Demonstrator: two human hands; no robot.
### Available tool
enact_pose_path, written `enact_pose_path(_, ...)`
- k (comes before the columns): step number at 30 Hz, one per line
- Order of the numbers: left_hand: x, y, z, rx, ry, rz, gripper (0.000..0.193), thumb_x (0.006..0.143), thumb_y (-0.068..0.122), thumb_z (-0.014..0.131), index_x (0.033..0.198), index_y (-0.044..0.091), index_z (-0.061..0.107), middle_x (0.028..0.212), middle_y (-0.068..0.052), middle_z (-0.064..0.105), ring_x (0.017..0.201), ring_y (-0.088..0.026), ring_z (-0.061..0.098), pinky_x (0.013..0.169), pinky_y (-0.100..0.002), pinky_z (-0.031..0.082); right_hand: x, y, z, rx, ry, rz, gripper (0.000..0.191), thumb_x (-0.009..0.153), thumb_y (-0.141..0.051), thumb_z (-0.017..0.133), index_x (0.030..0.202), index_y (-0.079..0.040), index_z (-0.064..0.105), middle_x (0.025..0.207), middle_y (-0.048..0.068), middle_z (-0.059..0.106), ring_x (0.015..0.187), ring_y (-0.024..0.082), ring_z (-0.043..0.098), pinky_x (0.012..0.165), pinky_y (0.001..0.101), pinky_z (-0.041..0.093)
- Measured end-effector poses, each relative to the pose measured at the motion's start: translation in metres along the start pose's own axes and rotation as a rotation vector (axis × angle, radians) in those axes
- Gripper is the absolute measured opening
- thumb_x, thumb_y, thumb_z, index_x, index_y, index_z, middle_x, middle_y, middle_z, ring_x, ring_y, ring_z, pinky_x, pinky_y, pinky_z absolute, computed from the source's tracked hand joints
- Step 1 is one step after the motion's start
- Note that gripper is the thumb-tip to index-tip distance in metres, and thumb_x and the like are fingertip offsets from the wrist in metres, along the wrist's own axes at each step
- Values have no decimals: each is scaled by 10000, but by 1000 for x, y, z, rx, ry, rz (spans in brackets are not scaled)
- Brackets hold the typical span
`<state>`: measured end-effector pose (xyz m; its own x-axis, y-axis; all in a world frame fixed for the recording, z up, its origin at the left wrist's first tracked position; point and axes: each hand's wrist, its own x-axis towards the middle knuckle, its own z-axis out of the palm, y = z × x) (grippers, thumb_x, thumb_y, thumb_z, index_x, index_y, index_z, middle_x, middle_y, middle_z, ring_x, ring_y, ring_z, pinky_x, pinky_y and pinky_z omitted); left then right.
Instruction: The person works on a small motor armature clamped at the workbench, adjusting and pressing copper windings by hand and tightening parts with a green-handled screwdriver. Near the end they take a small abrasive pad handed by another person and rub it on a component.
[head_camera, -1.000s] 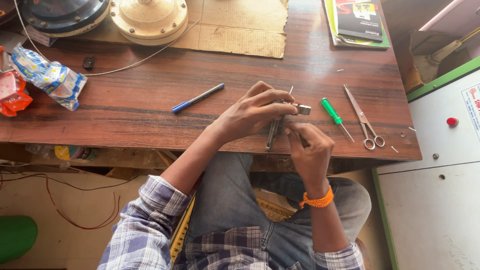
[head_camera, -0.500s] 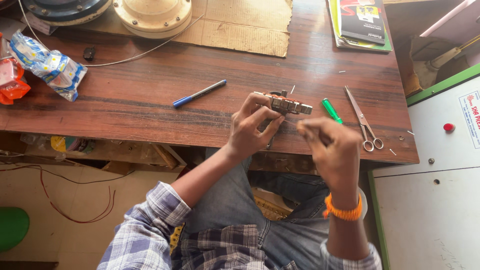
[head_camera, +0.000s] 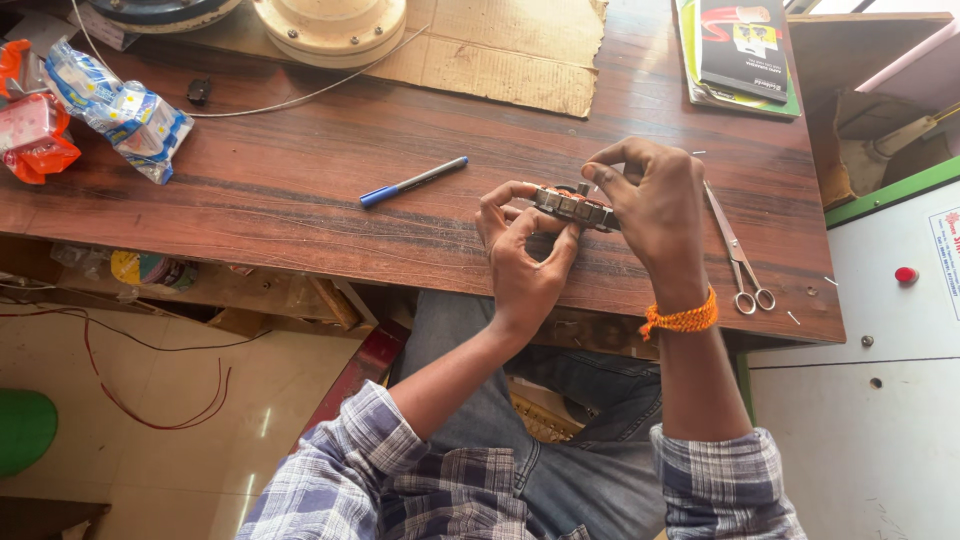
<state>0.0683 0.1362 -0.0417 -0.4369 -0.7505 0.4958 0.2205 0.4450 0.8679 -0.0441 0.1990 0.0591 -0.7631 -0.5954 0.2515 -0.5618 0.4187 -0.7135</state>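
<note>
Holding the small wound metal part (head_camera: 575, 207) above the tabletop (head_camera: 300, 200): your left hand (head_camera: 525, 255) grips underneath for support, right hand (head_camera: 655, 205) pinches its top.

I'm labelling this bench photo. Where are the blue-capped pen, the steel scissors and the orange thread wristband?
Blue-capped pen (head_camera: 413, 181): head view, middle of its barrel.
Steel scissors (head_camera: 737, 256): head view, near where the blades cross.
Orange thread wristband (head_camera: 682, 320): head view, the band's front on the right wrist.

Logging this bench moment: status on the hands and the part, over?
Left hand and right hand both grip the small metal block part above the table edge. Scissors beside right hand, clear.
</note>
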Motion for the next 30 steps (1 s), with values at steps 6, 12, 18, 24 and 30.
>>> enact_pose_path(6,15,-9,-11,210,-92,412,322,868,222,852,1124,161,666,1339,-22,543,1249,-221,477,1077,-403,386,2,29,-7,-135,2,84,128,888,-173,818,972,-77,815,602,20,654,497,50,505,434,287,365)
enact_pose_path(12,81,-25,-24,50,-701,640,819,904,181,811,1589,210,363,1309,-12,645,1228,-234,601,1132,-438,485,-12,46,-28,0,39,107,133,905,-157,819,953,-35,795,704,-13,686,597,19,522,502,244,406)
enact_pose_path(18,90,-13,-26,-83,-788,498,953,827,86,823,1608,221,294,1202,-13,702,1168,-249,642,1088,-439,512,-29,36,-47,260,-71,135,129,902,-107,795,965,4,776,799,13,725,694,31,565,597,215,434)
enact_pose_path(24,105,-15,-27,-85,-939,448,829,834,54,815,1550,248,446,1152,-11,715,1111,-224,678,1043,-428,542,-38,26,-37,252,-200,132,143,879,-118,783,965,-4,777,784,-29,730,695,5,586,595,194,454)
enact_pose_path(30,111,-20,-26,-66,-1000,489,628,864,62,802,1431,238,597,1222,-55,676,1172,-251,659,1033,-414,540,-62,21,-18,97,-89,88,134,890,-127,796,970,-20,786,600,-61,466,562,41,369,488,269,287)
